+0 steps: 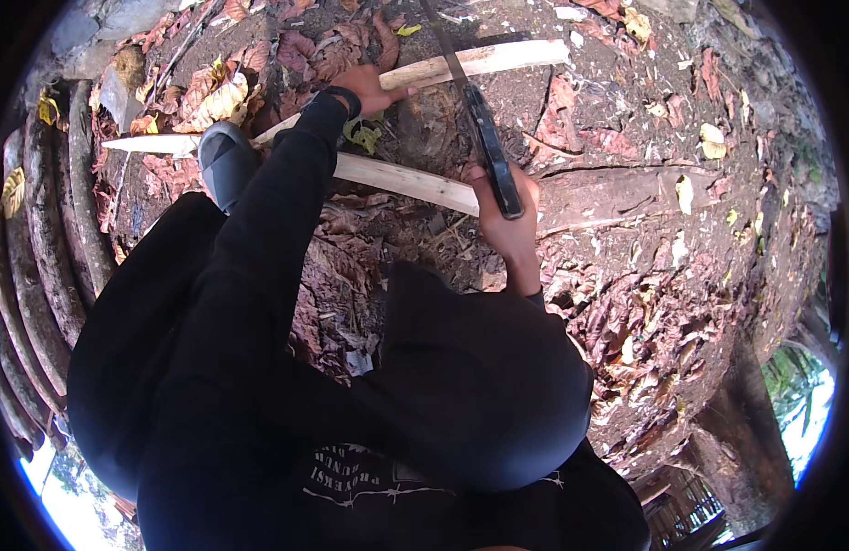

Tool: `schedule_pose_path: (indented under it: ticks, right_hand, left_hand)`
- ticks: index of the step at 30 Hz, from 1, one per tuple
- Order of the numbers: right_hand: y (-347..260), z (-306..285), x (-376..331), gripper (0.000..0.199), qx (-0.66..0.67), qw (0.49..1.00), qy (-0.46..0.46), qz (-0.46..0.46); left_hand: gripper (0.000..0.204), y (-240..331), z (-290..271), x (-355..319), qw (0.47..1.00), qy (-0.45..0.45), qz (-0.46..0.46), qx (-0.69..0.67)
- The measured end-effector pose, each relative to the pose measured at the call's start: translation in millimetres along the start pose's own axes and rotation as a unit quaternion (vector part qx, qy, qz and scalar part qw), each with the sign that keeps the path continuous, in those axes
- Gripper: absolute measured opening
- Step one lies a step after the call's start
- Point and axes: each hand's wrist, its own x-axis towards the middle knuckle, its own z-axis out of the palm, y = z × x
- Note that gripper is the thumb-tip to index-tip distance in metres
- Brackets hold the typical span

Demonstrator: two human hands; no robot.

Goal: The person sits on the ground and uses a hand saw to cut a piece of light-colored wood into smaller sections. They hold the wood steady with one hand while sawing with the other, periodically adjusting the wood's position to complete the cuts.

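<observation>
My left hand [362,89] closes around a pale wooden strip [516,57], its thumb lying along the wood. The strip slants from upper right down toward my grey shoe [227,165]. In my right fist [509,216] is the black handle of a long-bladed cutting tool [484,129]. Its narrow dark blade points away from me and crosses the strip just right of my left hand. Whether the edge touches the wood, and whether it has teeth, I cannot tell. A second pale strip [406,181] lies nearer me, its right end by my right hand.
Dry leaves [218,101] and wood chips litter the brown soil. Several round logs [52,220] lie side by side at left. Grey stones [84,41] edge the upper left. A thick wooden post [741,432] stands at lower right. My bent knees take up the near middle.
</observation>
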Motion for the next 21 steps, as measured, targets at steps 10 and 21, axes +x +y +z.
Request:
schedule_pose_path:
  ticks: [10, 21]
  right_hand:
    - [-13.8, -44.1, -104.8, 0.014, -0.038, 0.991, -0.014, 0.126]
    - [1.6, -35.4, -87.4, 0.018, 0.018, 0.999, 0.011, 0.05]
  left_hand:
    - [0.092, 6.6, 0.3, -1.5, 0.998, -0.053, -0.034, -0.003]
    - [0.092, 4.4, -3.0, 7.4, 0.999, -0.039, -0.033, -0.007]
